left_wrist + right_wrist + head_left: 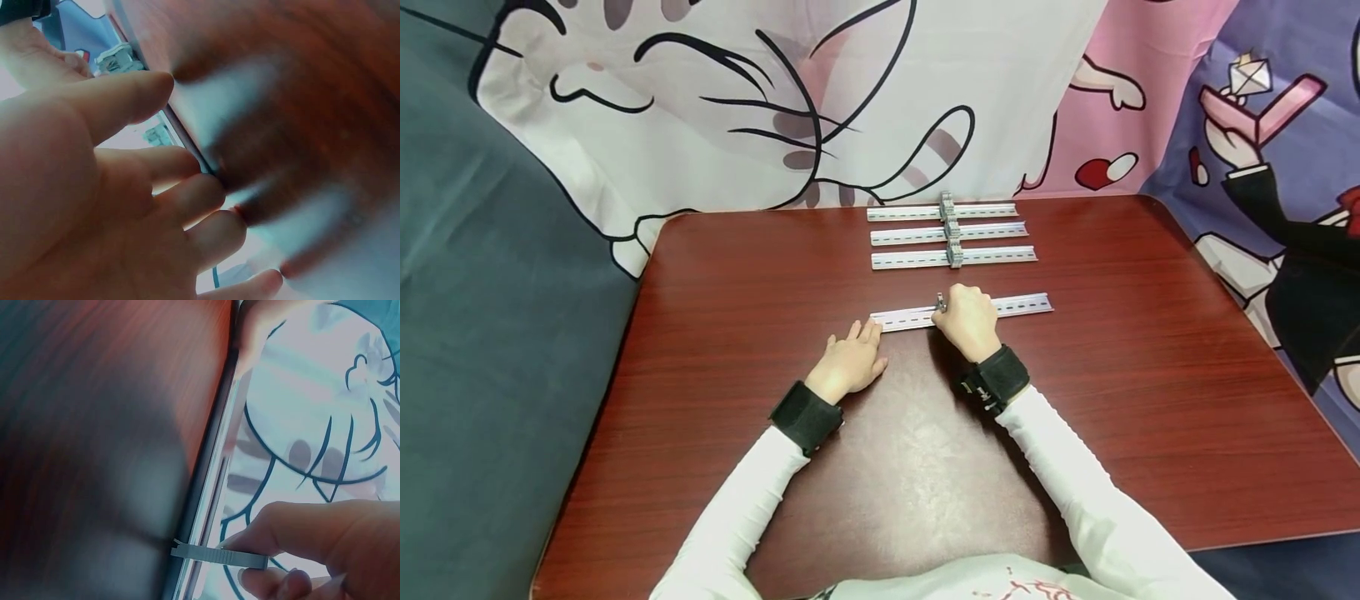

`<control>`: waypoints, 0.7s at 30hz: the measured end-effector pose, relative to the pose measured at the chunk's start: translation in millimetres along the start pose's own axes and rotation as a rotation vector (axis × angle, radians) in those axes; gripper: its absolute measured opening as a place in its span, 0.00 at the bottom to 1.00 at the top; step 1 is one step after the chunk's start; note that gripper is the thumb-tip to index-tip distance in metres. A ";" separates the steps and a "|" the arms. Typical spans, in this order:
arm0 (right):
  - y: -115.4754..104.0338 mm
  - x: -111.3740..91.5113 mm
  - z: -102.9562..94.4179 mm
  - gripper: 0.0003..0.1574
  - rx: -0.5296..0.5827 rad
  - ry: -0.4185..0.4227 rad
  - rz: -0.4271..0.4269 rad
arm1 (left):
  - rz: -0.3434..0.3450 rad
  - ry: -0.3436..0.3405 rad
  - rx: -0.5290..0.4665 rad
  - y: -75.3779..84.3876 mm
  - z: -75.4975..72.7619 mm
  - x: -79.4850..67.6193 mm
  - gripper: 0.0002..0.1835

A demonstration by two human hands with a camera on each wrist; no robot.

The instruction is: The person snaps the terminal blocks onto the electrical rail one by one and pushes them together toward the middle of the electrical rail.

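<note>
A slotted metal DIN rail (pixel 1022 305) lies crosswise on the table in front of the person. On its left end rest the fingertips of the left hand (pixel 847 362), with the fingers fairly straight and the palm over the table. Near the rail's middle, the right hand (pixel 968 321) pinches a thin grey terminal block (pixel 219 555) between thumb and fingers. In the right wrist view the block stands across the rail, its lower end right at the rail's edge. The right hand covers part of the rail in the head view.
Three more DIN rails (pixel 910 237) lie parallel near the table's far edge, with grey terminal blocks (pixel 953 232) in a row across their middles. A printed cloth (pixel 700 167) hangs behind the brown table (pixel 737 275).
</note>
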State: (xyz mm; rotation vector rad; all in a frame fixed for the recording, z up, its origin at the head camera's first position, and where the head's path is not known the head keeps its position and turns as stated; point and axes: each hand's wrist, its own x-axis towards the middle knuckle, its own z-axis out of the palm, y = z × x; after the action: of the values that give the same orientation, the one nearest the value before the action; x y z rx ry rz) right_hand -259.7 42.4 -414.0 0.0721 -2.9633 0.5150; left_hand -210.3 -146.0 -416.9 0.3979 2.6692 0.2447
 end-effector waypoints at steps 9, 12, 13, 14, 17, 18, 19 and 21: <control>14.5 1.0 -4.8 0.18 0.002 0.026 0.022 | -0.017 -0.002 0.004 2.6 0.5 1.3 0.36; 16.3 1.7 -6.5 0.19 0.004 0.030 0.023 | -0.022 -0.009 0.004 3.0 -0.3 1.3 0.36; 16.9 1.9 -7.1 0.19 0.005 0.031 0.021 | -0.023 -0.014 0.004 3.0 -0.7 1.3 0.37; 17.6 2.1 -7.6 0.20 0.004 0.032 0.020 | -0.023 -0.016 0.003 2.9 -0.9 1.4 0.37; 20.3 2.9 -8.8 0.21 -0.005 0.036 0.013 | -0.021 -0.023 0.000 2.2 -0.4 2.3 0.37; 21.2 2.9 -9.3 0.22 -0.004 0.036 0.011 | -0.022 -0.024 0.003 1.9 0.0 2.7 0.37; 22.3 3.0 -9.7 0.23 -0.004 0.036 0.011 | -0.022 -0.022 -0.002 1.7 0.4 2.9 0.37; 24.6 2.7 -10.6 0.24 0.002 0.033 0.013 | -0.019 -0.025 -0.005 1.5 1.8 3.5 0.37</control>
State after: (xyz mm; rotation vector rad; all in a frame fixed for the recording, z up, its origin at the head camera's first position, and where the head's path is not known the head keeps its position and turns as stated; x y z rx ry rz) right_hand -262.8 69.1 -411.9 0.0434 -2.9333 0.5158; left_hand -212.2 -143.2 -419.5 0.3711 2.6457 0.2392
